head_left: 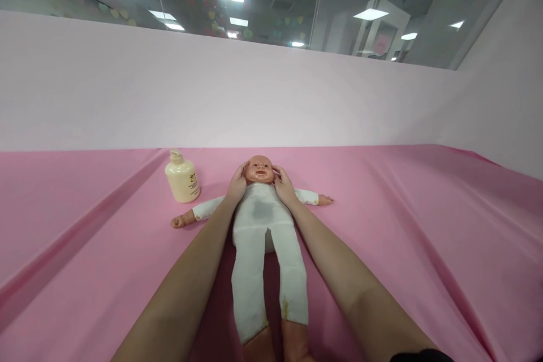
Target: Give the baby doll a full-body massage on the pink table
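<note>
A baby doll (261, 209) with a white cloth body lies on its back on the pink cloth (365, 237), its head toward the wall and its arms spread wide. My left hand (238, 182) cups the left side of the doll's head, fingers at its cheek and ear. On the other side of the head, my right hand (284, 182) rests in the same way. Both hands hold the head between them, and some fingertips are hidden behind it. Grey marking shows on the doll's chest.
A cream pump bottle (182, 178) stands left of the doll, beyond its outstretched arm. Behind the cloth rises a white wall (254, 90) with glass above it. Folds run through the cloth on both sides.
</note>
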Available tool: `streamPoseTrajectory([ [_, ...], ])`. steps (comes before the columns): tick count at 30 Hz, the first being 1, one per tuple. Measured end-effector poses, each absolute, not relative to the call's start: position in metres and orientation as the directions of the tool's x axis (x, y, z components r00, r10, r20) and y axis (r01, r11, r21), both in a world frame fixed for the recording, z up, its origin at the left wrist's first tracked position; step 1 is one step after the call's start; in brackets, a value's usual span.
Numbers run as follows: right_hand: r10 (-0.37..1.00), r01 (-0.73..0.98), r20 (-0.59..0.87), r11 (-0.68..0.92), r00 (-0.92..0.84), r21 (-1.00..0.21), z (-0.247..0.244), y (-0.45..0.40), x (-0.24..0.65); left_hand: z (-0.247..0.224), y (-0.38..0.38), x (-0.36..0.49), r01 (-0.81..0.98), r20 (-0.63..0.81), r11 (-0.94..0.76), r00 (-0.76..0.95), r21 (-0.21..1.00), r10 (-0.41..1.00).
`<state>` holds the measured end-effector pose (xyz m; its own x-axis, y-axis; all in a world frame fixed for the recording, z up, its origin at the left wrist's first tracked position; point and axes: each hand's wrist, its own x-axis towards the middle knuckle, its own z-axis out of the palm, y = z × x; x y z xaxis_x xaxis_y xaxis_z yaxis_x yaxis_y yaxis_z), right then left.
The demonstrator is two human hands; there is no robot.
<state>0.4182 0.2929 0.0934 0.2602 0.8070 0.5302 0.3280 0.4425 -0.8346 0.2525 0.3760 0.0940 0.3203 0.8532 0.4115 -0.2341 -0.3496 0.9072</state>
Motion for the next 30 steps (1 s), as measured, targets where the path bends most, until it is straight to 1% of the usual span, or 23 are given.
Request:
streamPoseTrajectory([
  [8,0.795,0.354,0.537,0.434,0.281,-0.828,0.0902,0.2954,0.4202,0.101,0.37,0.2498,-0.226,0.404,-0.341,0.366,0.913,0.839],
  [15,0.804,0.298,0.542,0.47,0.245,-0.831,0.0855,0.3003,0.4208,0.1003,0.3724,0.2494,-0.221,0.382,-0.319,0.364,0.921,0.849],
  [18,0.804,0.292,0.543,0.473,0.244,-0.831,0.0871,0.2981,0.4202,0.0985,0.3718,0.2488,-0.196,0.398,-0.35,0.34,0.916,0.852],
  [22,0.795,0.325,0.539,0.45,0.278,-0.832,0.0925,0.2934,0.4186,0.0973,0.3714,0.2489,-0.156,0.422,-0.392,0.305,0.907,0.854],
  [27,0.793,0.325,0.541,0.452,0.28,-0.831,0.0944,0.2929,0.4175,0.0995,0.3699,0.2501,-0.145,0.408,-0.382,0.317,0.913,0.856],
  [30,0.795,0.312,0.541,0.459,0.275,-0.832,0.0901,0.297,0.419,0.1012,0.3664,0.2502,-0.095,0.412,-0.404,0.315,0.91,0.855],
])
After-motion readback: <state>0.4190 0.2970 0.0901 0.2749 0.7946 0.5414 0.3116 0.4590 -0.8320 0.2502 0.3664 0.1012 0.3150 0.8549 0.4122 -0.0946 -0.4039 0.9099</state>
